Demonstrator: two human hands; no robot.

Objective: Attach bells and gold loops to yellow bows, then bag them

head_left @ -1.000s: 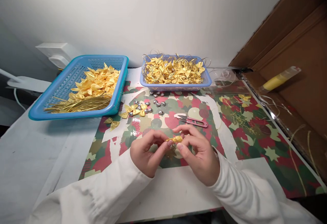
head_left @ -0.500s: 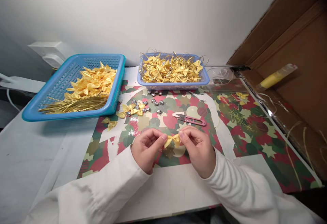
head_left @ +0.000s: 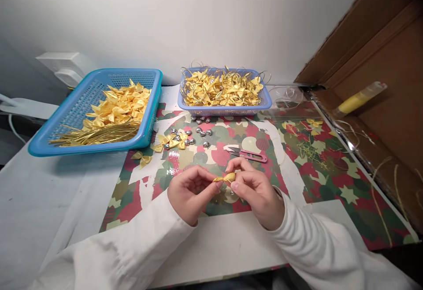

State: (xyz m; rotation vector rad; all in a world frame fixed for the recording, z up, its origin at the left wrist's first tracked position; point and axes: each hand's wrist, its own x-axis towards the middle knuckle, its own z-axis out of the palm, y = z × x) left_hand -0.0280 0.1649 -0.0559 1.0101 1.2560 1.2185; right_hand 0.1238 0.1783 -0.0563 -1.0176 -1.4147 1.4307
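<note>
Just above the near part of the patterned sheet, a yellow ribbon bow [head_left: 228,177] is turned nearly edge-on. My left hand [head_left: 191,193] pinches its left loop between thumb and fingertip. At the right loop, the thumb and a bent finger of my right hand [head_left: 261,195] hold the ribbon, while the index finger arches above it. A small silver bell [head_left: 232,192] shows beneath the bow by the right thumb; whether it is attached I cannot tell. Pink-handled thread snips [head_left: 253,155] lie beyond my right hand, blades pointing left.
A blue basket [head_left: 42,149] at left contains yellow bows and gold cords. A smaller basket [head_left: 224,112] at the back holds corded bows. Silver bells [head_left: 202,133] and several bows [head_left: 170,142] lie between. Cord scraps [head_left: 312,153] lie right, beside a cardboard wall [head_left: 390,61].
The bow has tipped from facing up to nearly edge-on. My right hand has shifted slightly right, with its index finger lifted, and a bell now shows below the bow.
</note>
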